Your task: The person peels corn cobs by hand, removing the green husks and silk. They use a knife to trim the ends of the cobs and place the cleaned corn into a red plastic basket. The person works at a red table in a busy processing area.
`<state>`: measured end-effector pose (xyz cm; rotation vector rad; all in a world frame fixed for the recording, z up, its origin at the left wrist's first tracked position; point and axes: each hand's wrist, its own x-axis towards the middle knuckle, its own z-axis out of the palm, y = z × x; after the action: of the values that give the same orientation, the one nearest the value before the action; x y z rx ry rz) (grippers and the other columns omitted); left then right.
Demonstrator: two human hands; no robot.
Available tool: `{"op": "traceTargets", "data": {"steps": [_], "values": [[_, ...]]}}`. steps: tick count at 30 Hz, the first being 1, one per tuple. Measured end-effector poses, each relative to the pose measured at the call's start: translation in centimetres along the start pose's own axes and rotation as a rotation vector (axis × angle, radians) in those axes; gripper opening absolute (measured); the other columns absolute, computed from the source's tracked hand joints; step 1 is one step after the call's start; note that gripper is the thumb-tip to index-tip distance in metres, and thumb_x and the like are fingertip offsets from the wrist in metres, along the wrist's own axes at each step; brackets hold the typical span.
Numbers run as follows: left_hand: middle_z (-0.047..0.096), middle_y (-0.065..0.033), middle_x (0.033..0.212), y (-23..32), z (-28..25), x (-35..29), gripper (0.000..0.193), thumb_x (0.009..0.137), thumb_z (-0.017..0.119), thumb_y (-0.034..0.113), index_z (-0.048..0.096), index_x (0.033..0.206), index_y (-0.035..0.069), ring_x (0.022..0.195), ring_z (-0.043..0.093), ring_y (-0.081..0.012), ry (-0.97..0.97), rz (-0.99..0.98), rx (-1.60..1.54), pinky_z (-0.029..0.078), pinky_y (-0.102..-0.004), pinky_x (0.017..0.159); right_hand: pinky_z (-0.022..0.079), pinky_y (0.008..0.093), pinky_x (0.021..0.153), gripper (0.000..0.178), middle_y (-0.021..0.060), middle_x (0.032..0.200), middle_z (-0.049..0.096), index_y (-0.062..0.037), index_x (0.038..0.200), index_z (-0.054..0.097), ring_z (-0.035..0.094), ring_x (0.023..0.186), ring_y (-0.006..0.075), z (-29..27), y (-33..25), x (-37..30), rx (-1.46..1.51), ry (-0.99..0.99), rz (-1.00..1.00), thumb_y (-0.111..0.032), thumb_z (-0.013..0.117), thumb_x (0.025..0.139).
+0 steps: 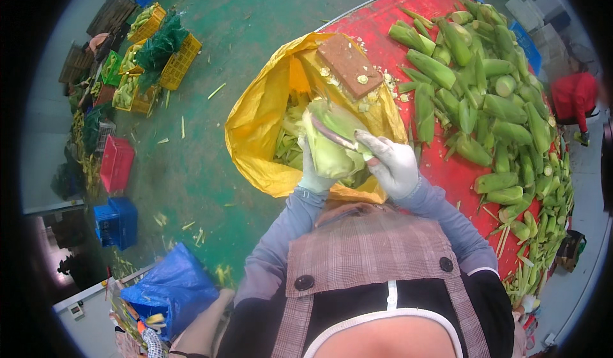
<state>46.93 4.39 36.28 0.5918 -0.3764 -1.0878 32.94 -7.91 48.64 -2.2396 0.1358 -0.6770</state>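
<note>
A pale green ear of corn in its husk [334, 146] is held above the mouth of a yellow woven sack [246, 131]. My gloved left hand [314, 171] is closed round its left, lower side. My gloved right hand [392, 165] pinches at the ear's right side, fingers and thumb together. A narrow dark purplish strip [331, 133] runs slantwise across the ear to my right fingertips; I cannot tell whether it is a blade or part of the husk. Stripped husks [288, 142] lie inside the sack. A reddish-brown block [351, 64] rests at the sack's far right rim, with cut pieces of corn around it.
Heaped unhusked corn [491, 103] covers much of the red tabletop [418, 7] to the right. A person in red [573, 96] is beyond it. On the green floor at left stand yellow crates [181, 62], a red crate [117, 163] and a blue crate [117, 223]; a blue sack [172, 284] lies nearer.
</note>
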Motion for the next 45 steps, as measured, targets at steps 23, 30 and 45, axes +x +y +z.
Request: {"op": "traceTargets", "data": {"steps": [23, 30, 45], "values": [[0.052, -0.0139, 0.130, 0.0, 0.1, -2.2, 0.060, 0.102, 0.048, 0.042, 0.036, 0.142, -0.001, 0.113, 0.054, -0.0220, 0.567, 0.201, 0.328, 0.044, -0.0346, 0.099, 0.049, 0.0241, 0.069, 0.013, 0.0033, 0.082, 0.069, -0.0051, 0.098, 0.065, 0.059, 0.072, 0.0069, 3.8, 7.0, -2.4, 0.501, 0.243, 0.815, -0.016, 0.068, 0.091], [0.056, -0.0184, 0.126, -1.4, 1.3, -2.0, 0.055, 0.104, 0.041, 0.039, 0.044, 0.138, -0.005, 0.115, 0.055, -0.0271, 0.335, 0.295, 0.951, 0.043, -0.0344, 0.098, 0.049, 0.0326, 0.090, 0.063, 0.0117, 0.111, 0.067, -0.0014, 0.121, 0.061, 0.063, 0.100, 0.0179, 4.7, 3.7, 0.0, 0.203, 0.115, 0.651, -0.029, 0.086, 0.070], [0.064, -0.0176, 0.094, 3.4, 4.1, -1.2, 0.034, 0.085, 0.057, 0.011, 0.060, 0.118, 0.003, 0.083, 0.064, -0.0360, 0.022, 0.276, 1.683, 0.052, -0.0394, 0.074, 0.051, 0.0341, 0.086, 0.073, 0.0124, 0.099, 0.067, -0.0001, 0.117, 0.059, 0.065, 0.092, 0.0209, 4.8, 3.6, -3.1, 0.184, 0.325, 0.646, -0.035, 0.091, 0.062]]}}
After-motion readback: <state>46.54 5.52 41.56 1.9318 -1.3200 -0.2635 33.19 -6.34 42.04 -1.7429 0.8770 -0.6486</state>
